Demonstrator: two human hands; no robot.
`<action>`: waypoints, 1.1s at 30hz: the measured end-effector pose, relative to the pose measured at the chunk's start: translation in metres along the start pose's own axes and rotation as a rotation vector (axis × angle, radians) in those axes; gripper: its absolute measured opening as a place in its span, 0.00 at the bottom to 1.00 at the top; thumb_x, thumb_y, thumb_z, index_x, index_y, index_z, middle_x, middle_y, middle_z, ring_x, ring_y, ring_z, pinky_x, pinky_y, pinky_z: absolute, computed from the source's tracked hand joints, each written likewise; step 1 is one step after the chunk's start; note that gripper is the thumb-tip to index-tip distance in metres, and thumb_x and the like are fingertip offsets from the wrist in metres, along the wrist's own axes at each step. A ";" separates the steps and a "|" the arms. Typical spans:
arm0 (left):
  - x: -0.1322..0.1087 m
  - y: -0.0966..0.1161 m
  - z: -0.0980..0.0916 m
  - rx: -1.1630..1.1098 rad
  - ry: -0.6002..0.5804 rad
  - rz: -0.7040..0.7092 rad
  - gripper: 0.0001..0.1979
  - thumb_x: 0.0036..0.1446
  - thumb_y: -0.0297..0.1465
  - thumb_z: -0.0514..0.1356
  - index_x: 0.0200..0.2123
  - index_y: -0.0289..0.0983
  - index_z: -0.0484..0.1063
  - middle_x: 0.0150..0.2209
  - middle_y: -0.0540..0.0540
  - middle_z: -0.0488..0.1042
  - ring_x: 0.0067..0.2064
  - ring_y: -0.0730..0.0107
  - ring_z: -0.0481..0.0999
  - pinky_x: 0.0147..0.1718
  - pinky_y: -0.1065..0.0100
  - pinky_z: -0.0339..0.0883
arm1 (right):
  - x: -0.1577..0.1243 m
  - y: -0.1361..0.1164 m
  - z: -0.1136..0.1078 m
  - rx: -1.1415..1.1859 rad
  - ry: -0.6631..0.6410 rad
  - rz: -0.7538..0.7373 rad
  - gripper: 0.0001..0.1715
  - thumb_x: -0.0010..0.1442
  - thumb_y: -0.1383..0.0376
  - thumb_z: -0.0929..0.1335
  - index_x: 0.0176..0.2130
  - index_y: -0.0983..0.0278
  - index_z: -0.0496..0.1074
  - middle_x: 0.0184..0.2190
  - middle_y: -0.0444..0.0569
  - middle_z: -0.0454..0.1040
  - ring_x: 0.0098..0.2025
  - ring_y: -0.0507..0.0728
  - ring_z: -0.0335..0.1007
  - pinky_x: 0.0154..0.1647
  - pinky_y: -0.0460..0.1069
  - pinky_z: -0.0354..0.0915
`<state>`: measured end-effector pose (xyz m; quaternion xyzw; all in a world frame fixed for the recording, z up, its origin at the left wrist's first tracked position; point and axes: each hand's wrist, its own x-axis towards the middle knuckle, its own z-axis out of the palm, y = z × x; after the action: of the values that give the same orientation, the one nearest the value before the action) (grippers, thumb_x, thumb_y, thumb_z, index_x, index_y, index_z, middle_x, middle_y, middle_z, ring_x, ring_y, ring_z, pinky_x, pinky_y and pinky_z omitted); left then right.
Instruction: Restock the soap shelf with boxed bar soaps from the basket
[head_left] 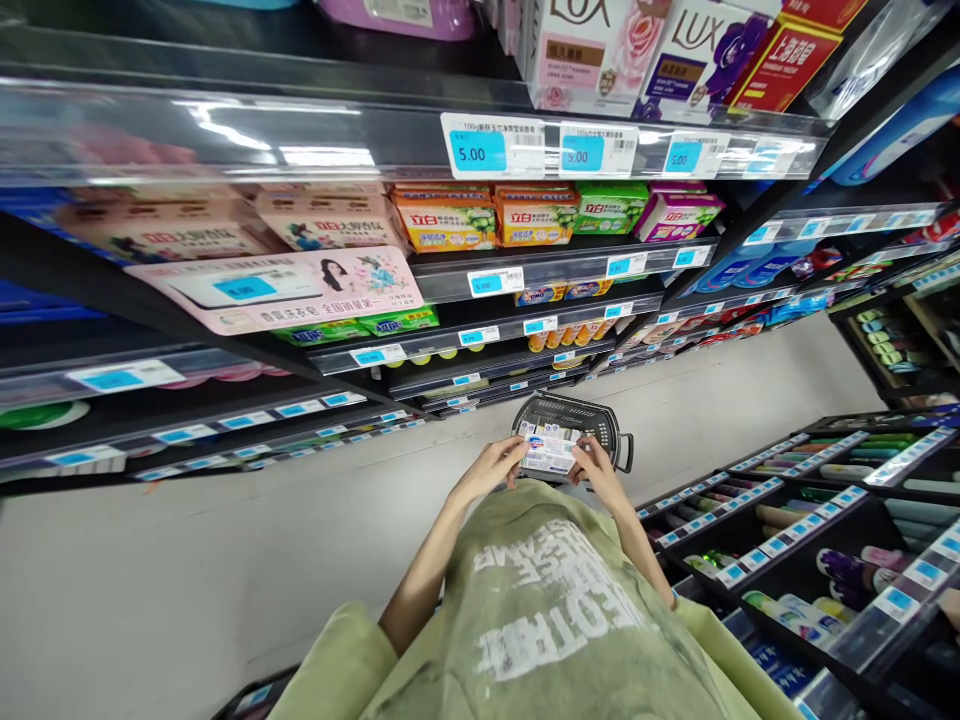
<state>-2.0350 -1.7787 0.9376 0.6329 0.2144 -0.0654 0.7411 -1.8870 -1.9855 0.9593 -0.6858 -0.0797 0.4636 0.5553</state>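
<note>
Between my two hands is a flat white pack with blue print and a barcode-like label (pixel 551 453), which looks like a soap multipack. Its left edge is pinched by my left hand (pixel 495 466), and its right edge by the fingers of my right hand (pixel 598 467). Below the pack shows a black shopping basket (pixel 568 402) with a slotted wall and a handle at its right. The pack covers much of the basket, so what lies inside cannot be made out.
Ahead, a dark shelf unit holds boxed LUX soaps (pixel 574 50), orange laundry soap packs (pixel 444 222) and pink boxes (pixel 330 222). Price tags (pixel 495 146) line the shelf edges. A second rack (pixel 795 530) stands at the right, across a pale floor (pixel 300 560).
</note>
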 end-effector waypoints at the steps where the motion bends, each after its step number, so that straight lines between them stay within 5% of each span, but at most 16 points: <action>1: -0.001 0.001 0.000 0.011 -0.005 0.007 0.29 0.66 0.57 0.55 0.44 0.35 0.74 0.23 0.53 0.70 0.21 0.70 0.74 0.25 0.70 0.71 | 0.000 0.000 0.000 0.008 -0.002 0.016 0.33 0.56 0.37 0.73 0.44 0.57 0.63 0.22 0.40 0.73 0.23 0.56 0.72 0.26 0.49 0.68; 12: 0.002 0.030 0.001 0.375 0.047 -0.106 0.35 0.67 0.60 0.47 0.29 0.37 0.74 0.17 0.52 0.65 0.19 0.65 0.71 0.22 0.67 0.65 | 0.005 0.019 -0.002 0.143 -0.257 0.398 0.35 0.58 0.35 0.68 0.42 0.64 0.71 0.25 0.50 0.75 0.25 0.57 0.70 0.21 0.50 0.70; 17: 0.001 0.031 -0.003 0.283 0.078 0.094 0.30 0.68 0.55 0.53 0.51 0.36 0.80 0.35 0.44 0.81 0.30 0.64 0.75 0.30 0.69 0.69 | 0.001 0.023 0.001 0.222 -0.075 0.198 0.39 0.50 0.43 0.79 0.51 0.58 0.67 0.34 0.46 0.77 0.32 0.56 0.74 0.27 0.48 0.74; 22: 0.000 0.015 -0.002 0.025 0.074 0.167 0.33 0.67 0.51 0.58 0.68 0.41 0.68 0.56 0.37 0.75 0.39 0.63 0.76 0.29 0.70 0.71 | -0.001 0.020 0.002 0.172 -0.003 -0.027 0.39 0.45 0.48 0.82 0.50 0.60 0.72 0.46 0.50 0.75 0.36 0.55 0.74 0.29 0.50 0.77; 28: 0.002 -0.002 0.004 -0.347 0.049 0.141 0.36 0.65 0.48 0.63 0.70 0.40 0.63 0.65 0.34 0.68 0.38 0.67 0.76 0.34 0.66 0.76 | -0.003 0.016 0.011 -0.008 0.053 -0.210 0.44 0.40 0.59 0.84 0.52 0.58 0.67 0.43 0.48 0.76 0.41 0.56 0.74 0.34 0.48 0.76; 33: 0.002 -0.006 0.007 -0.406 0.110 0.169 0.33 0.63 0.47 0.65 0.66 0.38 0.68 0.64 0.34 0.69 0.43 0.61 0.77 0.34 0.65 0.77 | -0.009 0.012 0.019 -0.097 0.098 -0.379 0.39 0.42 0.61 0.83 0.50 0.57 0.69 0.56 0.52 0.67 0.43 0.55 0.72 0.36 0.48 0.78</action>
<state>-2.0333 -1.7862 0.9324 0.4890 0.2095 0.0759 0.8434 -1.9105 -1.9827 0.9554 -0.7062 -0.2026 0.3126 0.6021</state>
